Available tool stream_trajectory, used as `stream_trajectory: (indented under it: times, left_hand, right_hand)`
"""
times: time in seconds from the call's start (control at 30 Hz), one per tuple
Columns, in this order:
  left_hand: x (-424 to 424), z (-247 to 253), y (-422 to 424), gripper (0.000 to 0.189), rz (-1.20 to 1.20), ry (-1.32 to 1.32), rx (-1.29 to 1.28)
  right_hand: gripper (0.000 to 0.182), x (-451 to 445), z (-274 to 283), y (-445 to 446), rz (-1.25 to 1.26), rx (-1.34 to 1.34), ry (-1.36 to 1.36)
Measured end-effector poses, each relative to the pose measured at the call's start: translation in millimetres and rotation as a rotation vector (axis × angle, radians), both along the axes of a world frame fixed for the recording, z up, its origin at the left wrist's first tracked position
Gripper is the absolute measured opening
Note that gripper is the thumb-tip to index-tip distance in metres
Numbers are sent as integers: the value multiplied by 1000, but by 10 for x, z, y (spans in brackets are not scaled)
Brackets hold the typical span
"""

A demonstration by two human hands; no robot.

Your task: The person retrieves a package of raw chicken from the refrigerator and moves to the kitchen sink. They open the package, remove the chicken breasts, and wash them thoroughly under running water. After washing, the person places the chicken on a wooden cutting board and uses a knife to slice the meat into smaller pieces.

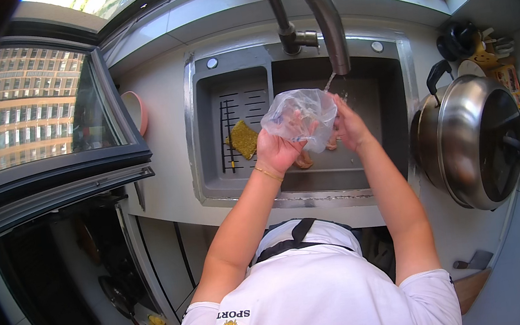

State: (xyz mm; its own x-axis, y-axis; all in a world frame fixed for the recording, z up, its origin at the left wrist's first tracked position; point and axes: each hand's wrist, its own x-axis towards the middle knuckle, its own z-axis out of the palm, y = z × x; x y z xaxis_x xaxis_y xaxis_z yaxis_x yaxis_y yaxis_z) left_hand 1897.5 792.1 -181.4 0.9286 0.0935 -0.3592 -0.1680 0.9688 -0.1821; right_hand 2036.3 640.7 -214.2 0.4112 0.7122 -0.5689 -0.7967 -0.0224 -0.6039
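Note:
A clear plastic bag (300,116) with pinkish pieces, apparently raw meat, is held above the divider of the grey double sink (377,167). My left hand (280,152) grips it from below on the near left. At its right side my right hand (348,122) has its fingers against the plastic, and whether they grip it is hard to see. Pieces of raw meat (304,160) lie in the right basin below the bag, partly hidden by it. From the metal faucet (338,55) a thin stream of water runs down just beyond my right fingertips.
A yellow-green scrubbing sponge (244,140) rests on the slotted rack in the left basin. Right of the sink stands a large steel pot (474,141) with a glass lid. An open window (48,105) juts in at left near a pink bowl (136,113). A cleaver (479,260) lies at lower right.

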Motion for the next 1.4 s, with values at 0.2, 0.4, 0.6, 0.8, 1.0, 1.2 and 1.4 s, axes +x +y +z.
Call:
stream_trajectory:
  times: [0.2,0.4,0.6,0.8,1.0,1.2,1.4]
  left_hand:
    - [48,-26,-146,38,-41,-25,116]
    - [-12,-146,-190,36,-113,49,191]
    - [-99,-92,-222,38,-178,52,171]
    - [-166,201,-277,51,-186,-13,151]
    - [-486,203,-213,57,-291,109,453]
    - [-482,-41,-265,43,-278,464,840]
    - [-563,-303,-310,28,-172,740,1121]
  right_hand:
    - [86,-703,-492,-171,143,364,458]
    - [81,-590,-143,-15,-261,609,493]
    - [61,-485,-356,-123,-224,587,357]
    - [34,-519,-356,-97,-209,393,311]
    - [20,-476,-164,-160,-282,131,44]
    - [22,-520,-194,-332,-302,-58,-261]
    - [62,-902,119,-584,-223,225,-52]
